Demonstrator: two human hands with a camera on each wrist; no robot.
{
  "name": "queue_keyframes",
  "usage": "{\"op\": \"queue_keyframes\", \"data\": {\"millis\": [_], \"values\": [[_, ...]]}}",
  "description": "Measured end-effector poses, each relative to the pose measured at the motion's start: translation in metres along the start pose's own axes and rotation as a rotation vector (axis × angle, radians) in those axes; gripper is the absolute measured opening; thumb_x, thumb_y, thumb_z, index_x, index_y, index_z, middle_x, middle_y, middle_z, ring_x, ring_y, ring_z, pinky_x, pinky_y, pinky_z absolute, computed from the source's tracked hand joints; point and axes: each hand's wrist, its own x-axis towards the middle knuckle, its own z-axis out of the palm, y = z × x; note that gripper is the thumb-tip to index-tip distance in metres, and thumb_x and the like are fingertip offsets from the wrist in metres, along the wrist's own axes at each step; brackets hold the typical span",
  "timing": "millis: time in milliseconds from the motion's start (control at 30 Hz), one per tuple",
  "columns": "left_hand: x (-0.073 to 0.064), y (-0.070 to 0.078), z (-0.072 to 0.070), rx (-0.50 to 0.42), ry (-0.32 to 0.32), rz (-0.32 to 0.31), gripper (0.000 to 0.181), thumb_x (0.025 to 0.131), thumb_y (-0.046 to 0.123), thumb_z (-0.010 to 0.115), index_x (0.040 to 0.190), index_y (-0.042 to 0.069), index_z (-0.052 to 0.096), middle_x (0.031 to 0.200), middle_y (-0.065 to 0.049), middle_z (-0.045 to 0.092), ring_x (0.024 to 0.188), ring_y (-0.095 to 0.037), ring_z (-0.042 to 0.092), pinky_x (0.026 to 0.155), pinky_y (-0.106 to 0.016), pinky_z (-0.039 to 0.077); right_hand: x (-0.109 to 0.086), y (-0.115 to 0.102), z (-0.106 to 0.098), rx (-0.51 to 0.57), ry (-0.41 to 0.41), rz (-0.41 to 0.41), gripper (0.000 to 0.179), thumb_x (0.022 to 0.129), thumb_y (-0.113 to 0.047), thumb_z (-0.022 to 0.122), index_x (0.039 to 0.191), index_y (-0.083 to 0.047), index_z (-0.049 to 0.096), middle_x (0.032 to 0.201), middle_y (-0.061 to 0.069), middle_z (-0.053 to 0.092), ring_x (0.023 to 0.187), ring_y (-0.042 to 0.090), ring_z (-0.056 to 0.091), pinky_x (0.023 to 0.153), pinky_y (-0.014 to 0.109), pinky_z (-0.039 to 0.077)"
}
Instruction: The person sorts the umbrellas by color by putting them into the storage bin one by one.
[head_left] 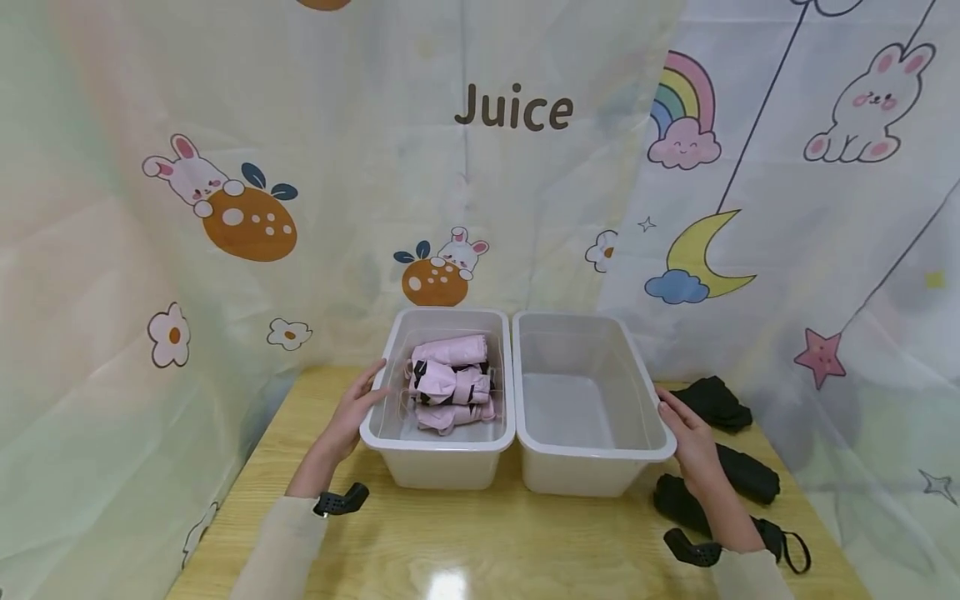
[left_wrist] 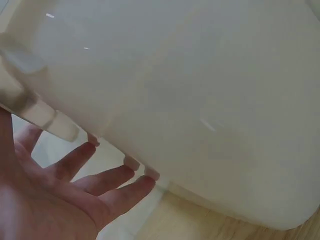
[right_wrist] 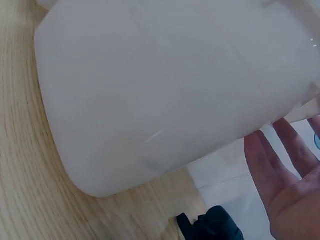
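Two white plastic bins stand side by side on the table in the head view. In the left bin (head_left: 442,469) lie three rolled pink bundles (head_left: 450,387) with black trim, stacked front to back. No items show inside the right bin (head_left: 577,477). My left hand (head_left: 347,421) is at the left bin's outer side, its thumb at the rim. In the left wrist view, the spread fingertips of that hand (left_wrist: 65,200) touch the bin wall (left_wrist: 200,100). My right hand (head_left: 692,446) rests against the right bin's outer side, fingers extended along the wall (right_wrist: 150,100) in the right wrist view.
Three black folded umbrellas (head_left: 750,475) lie on the wooden table (head_left: 465,542) right of the bins, partly behind my right forearm; the nearest has a wrist loop (head_left: 797,554). A printed cloth (head_left: 360,167) hangs close behind the bins and down both sides.
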Motion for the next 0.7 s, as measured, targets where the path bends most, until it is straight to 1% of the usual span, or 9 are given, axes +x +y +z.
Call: {"op": "queue_keyframes", "data": {"millis": [100, 167, 267, 367, 433, 500, 567, 633, 700], "values": [[-0.007, 0.002, 0.002, 0.040, -0.017, -0.027, 0.066, 0.101, 0.014, 0.050, 0.157, 0.018, 0.016, 0.156, -0.023, 0.017, 0.134, -0.048, 0.029, 0.100, -0.063, 0.032, 0.000, 0.001, 0.000, -0.030, -0.012, -0.018, 0.057, 0.101, -0.035, 0.050, 0.151, -0.012, 0.036, 0.126, -0.018, 0.053, 0.103, 0.003, 0.059, 0.076, 0.023, 0.053], [-0.011, 0.005, 0.003, 0.113, -0.041, -0.021, 0.070, 0.100, 0.012, 0.052, 0.157, 0.018, 0.012, 0.156, -0.024, 0.014, 0.134, -0.048, 0.027, 0.098, -0.064, 0.034, 0.002, 0.001, -0.001, -0.038, -0.016, -0.018, 0.058, 0.101, -0.036, 0.050, 0.151, -0.012, 0.036, 0.126, -0.016, 0.053, 0.102, 0.003, 0.059, 0.076, 0.023, 0.053], [-0.016, 0.006, 0.005, 0.165, -0.027, -0.027, 0.073, 0.097, 0.007, 0.054, 0.157, 0.018, 0.014, 0.156, -0.024, 0.016, 0.134, -0.047, 0.028, 0.096, -0.064, 0.036, 0.002, 0.003, -0.001, -0.037, -0.019, -0.008, 0.058, 0.101, -0.036, 0.050, 0.151, -0.012, 0.036, 0.126, -0.015, 0.053, 0.102, 0.003, 0.059, 0.076, 0.023, 0.053], [-0.018, 0.004, 0.008, 0.148, -0.007, -0.027, 0.070, 0.098, 0.001, 0.049, 0.157, 0.017, 0.016, 0.153, -0.028, 0.021, 0.133, -0.049, 0.030, 0.097, -0.063, 0.036, 0.001, 0.006, -0.001, -0.025, -0.012, -0.005, 0.058, 0.101, -0.036, 0.049, 0.151, -0.011, 0.036, 0.126, -0.015, 0.054, 0.102, 0.004, 0.059, 0.076, 0.023, 0.053], [-0.019, 0.001, 0.009, 0.123, 0.015, -0.026, 0.067, 0.098, 0.000, 0.046, 0.157, 0.017, 0.018, 0.152, -0.030, 0.024, 0.131, -0.050, 0.032, 0.096, -0.063, 0.037, -0.001, 0.007, -0.001, -0.027, 0.005, -0.020, 0.056, 0.101, -0.035, 0.049, 0.150, -0.010, 0.038, 0.125, -0.015, 0.055, 0.101, 0.005, 0.060, 0.075, 0.024, 0.053], [-0.019, -0.001, 0.011, 0.123, 0.026, -0.031, 0.065, 0.099, 0.001, 0.044, 0.157, 0.017, 0.018, 0.152, -0.030, 0.023, 0.131, -0.050, 0.033, 0.096, -0.063, 0.038, -0.002, 0.007, -0.002, -0.038, 0.033, -0.039, 0.054, 0.101, -0.034, 0.051, 0.147, -0.009, 0.043, 0.120, -0.014, 0.059, 0.096, 0.005, 0.061, 0.071, 0.025, 0.054], [-0.019, -0.001, 0.011, 0.132, 0.045, -0.039, 0.065, 0.099, 0.001, 0.043, 0.157, 0.018, 0.018, 0.154, -0.027, 0.021, 0.131, -0.049, 0.033, 0.095, -0.062, 0.039, -0.002, 0.004, -0.004, -0.084, 0.070, -0.071, 0.050, 0.101, -0.033, 0.051, 0.143, -0.006, 0.048, 0.117, -0.012, 0.062, 0.095, 0.005, 0.063, 0.071, 0.024, 0.054], [-0.018, 0.001, 0.012, 0.137, 0.060, -0.046, 0.065, 0.099, 0.002, 0.043, 0.157, 0.020, 0.019, 0.156, -0.024, 0.019, 0.131, -0.048, 0.034, 0.095, -0.061, 0.040, 0.001, -0.003, -0.009, -0.135, 0.107, -0.112, 0.047, 0.101, -0.031, 0.052, 0.138, -0.002, 0.053, 0.116, -0.004, 0.065, 0.094, 0.004, 0.064, 0.072, 0.023, 0.054], [-0.015, 0.005, 0.011, 0.138, 0.074, -0.036, 0.065, 0.099, 0.005, 0.044, 0.157, 0.022, 0.020, 0.157, -0.022, 0.018, 0.130, -0.048, 0.034, 0.094, -0.061, 0.040, 0.007, -0.014, -0.017, -0.234, 0.131, -0.161, 0.045, 0.101, -0.030, 0.052, 0.134, 0.000, 0.055, 0.117, 0.005, 0.065, 0.095, 0.003, 0.064, 0.074, 0.020, 0.053]]}}
